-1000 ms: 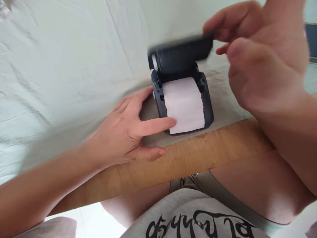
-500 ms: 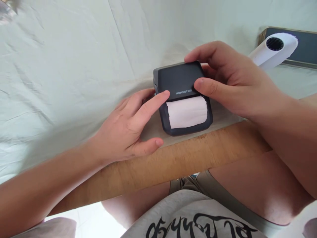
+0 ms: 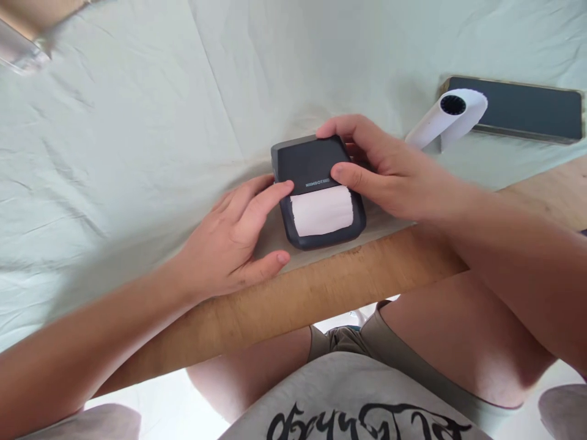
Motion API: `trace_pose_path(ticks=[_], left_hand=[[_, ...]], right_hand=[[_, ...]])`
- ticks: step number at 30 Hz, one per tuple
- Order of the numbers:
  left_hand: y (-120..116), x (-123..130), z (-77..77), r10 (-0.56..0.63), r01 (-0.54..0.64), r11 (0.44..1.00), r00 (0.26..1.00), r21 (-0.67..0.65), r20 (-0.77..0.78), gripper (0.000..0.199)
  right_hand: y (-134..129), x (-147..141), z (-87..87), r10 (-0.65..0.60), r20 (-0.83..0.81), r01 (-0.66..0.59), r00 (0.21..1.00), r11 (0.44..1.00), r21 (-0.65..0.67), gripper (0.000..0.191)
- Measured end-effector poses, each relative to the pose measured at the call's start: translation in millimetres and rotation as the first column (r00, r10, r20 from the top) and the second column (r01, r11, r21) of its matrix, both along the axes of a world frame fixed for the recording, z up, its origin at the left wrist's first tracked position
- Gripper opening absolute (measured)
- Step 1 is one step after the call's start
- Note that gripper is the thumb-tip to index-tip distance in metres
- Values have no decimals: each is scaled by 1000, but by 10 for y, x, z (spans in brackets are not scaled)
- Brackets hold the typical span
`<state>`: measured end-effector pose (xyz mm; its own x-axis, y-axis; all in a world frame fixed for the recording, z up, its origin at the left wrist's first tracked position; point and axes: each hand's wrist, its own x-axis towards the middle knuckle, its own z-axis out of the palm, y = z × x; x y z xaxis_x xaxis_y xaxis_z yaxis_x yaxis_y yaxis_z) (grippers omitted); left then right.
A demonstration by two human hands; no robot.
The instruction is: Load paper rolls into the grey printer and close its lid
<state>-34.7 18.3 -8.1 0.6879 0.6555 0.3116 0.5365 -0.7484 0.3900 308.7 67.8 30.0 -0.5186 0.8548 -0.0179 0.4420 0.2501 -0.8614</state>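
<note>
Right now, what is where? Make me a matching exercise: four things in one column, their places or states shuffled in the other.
Things:
1. label printer
2. paper strip
3. paper roll
4. left hand

Places or states:
A. near the dark rectangular device
B. index fingertip at the left side of the lid
C. dark, with its lid down
D. just below the brand lettering, with ragged side edges

Right pairs: 1-C, 2-D, 3-A, 4-B
</note>
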Motion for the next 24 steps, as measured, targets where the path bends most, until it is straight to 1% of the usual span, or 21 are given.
trace_pose_path(ticks=[4,6,8,10,12,14,17,19,24], left_hand=[[-61,-5,8,100,-106,992,992,-73,-78,101],[-93,12,24,132,-139,988,986,-65,-106,99],[-115,36,55,122,-127,991,985,-31,-121,94],[-122,53,96,84,-85,996,987,-5,-135,98],[-118,56,136,41,-46,998,987,-31,-156,105],[-111,48,165,13,-26,996,987,-80,-162,110],[-116,47,186,2,-18,995,987,-97,-162,113],[-127,63,194,0,-16,996,982,-83,-190,110],[-114,81,202,11,-19,999,979,-35,-202,105]], right_hand=[[-121,-25,-79,-52,86,36,995,982,185,67],[-158,-3,-92,-44,125,16,991,976,215,70],[-178,32,-91,-18,142,-14,990,975,221,75],[-190,59,-82,2,131,-31,991,976,215,81],[-203,69,-75,2,120,-24,993,982,188,86],[-221,68,-76,-26,129,5,991,987,162,90],[-248,70,-99,-86,148,62,985,985,162,86],[-263,75,-120,-111,150,85,982,982,168,84],[-292,77,-136,-101,163,81,981,989,125,93]])
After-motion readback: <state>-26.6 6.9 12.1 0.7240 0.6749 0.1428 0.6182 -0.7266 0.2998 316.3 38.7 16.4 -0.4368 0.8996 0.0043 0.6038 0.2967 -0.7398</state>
